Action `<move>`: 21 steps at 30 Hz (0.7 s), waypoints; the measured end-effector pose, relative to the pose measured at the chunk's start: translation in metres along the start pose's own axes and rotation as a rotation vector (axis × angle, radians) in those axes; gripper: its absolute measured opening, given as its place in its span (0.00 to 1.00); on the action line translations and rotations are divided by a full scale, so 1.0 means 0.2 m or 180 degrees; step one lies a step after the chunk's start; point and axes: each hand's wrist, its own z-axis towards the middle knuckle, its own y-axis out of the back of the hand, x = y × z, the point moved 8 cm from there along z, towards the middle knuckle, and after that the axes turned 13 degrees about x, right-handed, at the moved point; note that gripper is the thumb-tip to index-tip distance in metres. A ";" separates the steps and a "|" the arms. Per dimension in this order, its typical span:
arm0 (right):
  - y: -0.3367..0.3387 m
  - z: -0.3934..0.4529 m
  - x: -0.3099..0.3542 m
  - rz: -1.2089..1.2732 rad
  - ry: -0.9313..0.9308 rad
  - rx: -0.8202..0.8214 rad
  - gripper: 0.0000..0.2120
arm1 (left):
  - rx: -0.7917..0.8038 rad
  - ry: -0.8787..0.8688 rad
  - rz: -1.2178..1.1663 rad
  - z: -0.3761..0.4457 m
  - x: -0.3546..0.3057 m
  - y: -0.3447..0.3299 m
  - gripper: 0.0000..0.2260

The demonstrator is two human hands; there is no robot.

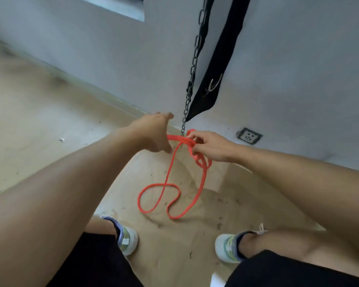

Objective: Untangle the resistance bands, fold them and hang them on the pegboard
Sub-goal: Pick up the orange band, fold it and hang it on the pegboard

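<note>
Black shorts (95,264) and two pale sneakers, the left sneaker (128,239) and the right sneaker (226,245), are seen nearest, at the bottom, on a dusty tan floor (39,125).

On the left side, the left hand (153,133) is held out with its back up. One strand of the orange resistance band (170,189) is touched by it near the thumb. How its fingers are bent under the palm cannot be told.

In the middle, a dark metal chain (192,71) and a black strap (218,59) are hung down the grey wall (298,59). The band is seen right in front of the chain's low end. Whether it is looped through the chain cannot be told.

Below, a long loop of the band is laid on the floor in a twisted shape, just in front of the shoes.

On the right, a bunch of band coils is pinched by the curled fingers of the right hand (211,146). A wall socket (249,136) is seen further right.

No pegboard is seen.

Trouble may be had if the band is pulled hard: it could be caught on the chain, or the twist could be made tighter. The floor loop could be stepped on, and the band could be snapped back.
</note>
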 end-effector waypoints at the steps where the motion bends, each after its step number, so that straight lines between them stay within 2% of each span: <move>1: 0.07 -0.08 0.06 0.0015 0.0096 -0.0032 0.12 | 0.0001 -0.0059 -0.0086 -0.01 0.00 0.02 0.47; 3: 0.18 -0.23 0.14 0.0043 0.0270 -0.0117 0.13 | 0.0019 -0.0238 -0.0482 -0.03 -0.01 0.02 0.45; 4: 0.22 -0.29 0.17 0.0084 0.0358 -0.0163 0.15 | 0.0012 -0.0356 -0.0791 -0.03 -0.01 0.03 0.41; 7: 0.26 -0.39 0.18 0.0296 0.0519 -0.0311 0.17 | -0.0093 -0.0716 -0.1682 -0.04 -0.04 0.06 0.21; 9: 0.27 -0.42 0.14 0.0515 0.0569 -0.0520 0.18 | -0.0235 -0.0766 -0.1790 -0.05 -0.03 0.10 0.13; 10: 0.27 -0.43 0.12 0.0636 0.0583 -0.0601 0.19 | -0.0325 -0.0720 -0.1700 -0.06 -0.02 0.11 0.12; 12: 0.27 -0.43 0.09 0.0836 0.0627 -0.0687 0.22 | -0.0490 -0.0579 -0.1651 -0.05 0.01 0.13 0.18; 14: 0.27 -0.43 0.07 0.1002 0.0662 -0.0721 0.19 | -0.0517 -0.0472 -0.2029 -0.05 0.05 0.13 0.25; 16: 0.27 -0.42 0.03 0.1092 0.0645 -0.0721 0.15 | -0.0259 -0.0542 -0.2695 -0.05 0.03 0.11 0.31; 18: 0.25 -0.40 -0.02 0.1141 0.0580 -0.0580 0.13 | -0.0178 -0.0739 -0.3278 -0.05 0.00 0.12 0.27; 20: 0.24 -0.37 -0.06 0.1145 0.0501 -0.0440 0.12 | -0.0540 -0.0867 -0.3434 -0.06 -0.01 0.17 0.17; 21: 0.22 -0.35 -0.08 0.1110 0.0441 -0.0365 0.13 | -0.0778 -0.0845 -0.3330 -0.07 0.00 0.19 0.16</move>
